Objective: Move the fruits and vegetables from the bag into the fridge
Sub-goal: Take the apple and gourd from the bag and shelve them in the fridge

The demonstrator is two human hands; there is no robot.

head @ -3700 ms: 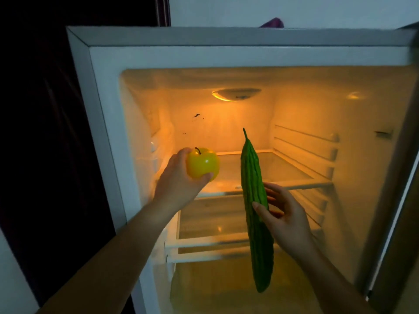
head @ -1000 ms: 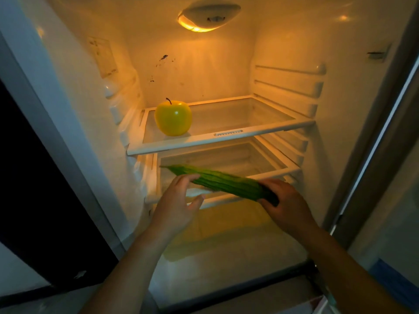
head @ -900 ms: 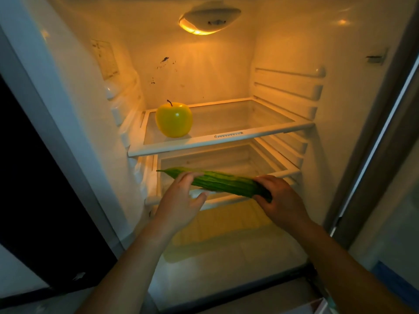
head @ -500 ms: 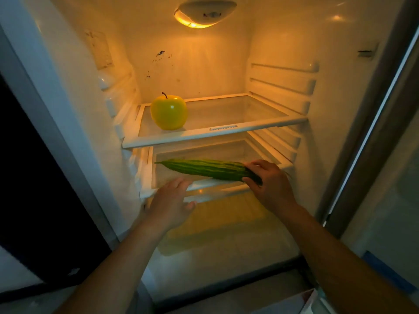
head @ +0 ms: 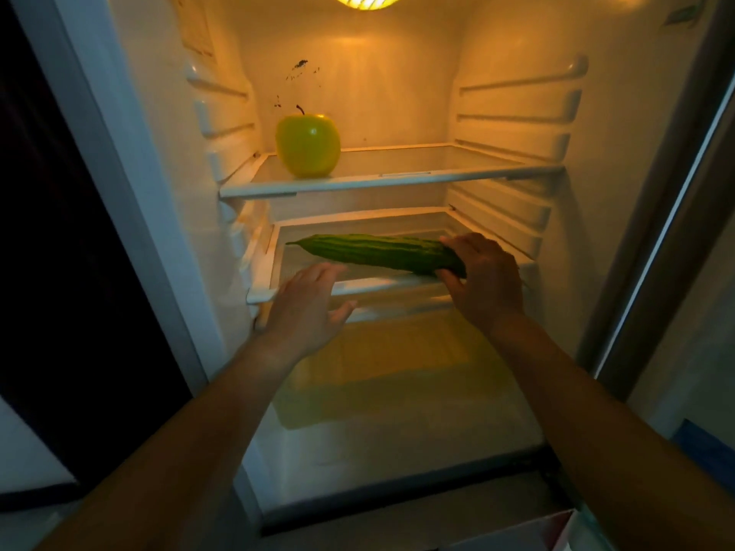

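Observation:
The open fridge is lit yellow inside. A yellow-green apple [head: 308, 145] stands at the left of the upper glass shelf [head: 437, 175]. A long green bitter gourd [head: 378, 252] lies crosswise over the lower shelf [head: 358, 286], stem tip pointing left. My right hand [head: 483, 278] grips its thick right end. My left hand [head: 306, 306] is open, fingers spread, just below and in front of the lower shelf's front edge, touching nothing that I can see. The bag is out of view.
The fridge floor [head: 389, 431] lies below the shelves. Shelf rails run along both side walls. The lamp [head: 370, 0] glows at the top. A dark area is left of the fridge frame, and the door edge [head: 676, 192] stands at the right.
The apple went from my left hand onto the upper shelf. The gourd turned from upright to level and moved inward over the lower shelf. My left hand let go of it and dropped back.

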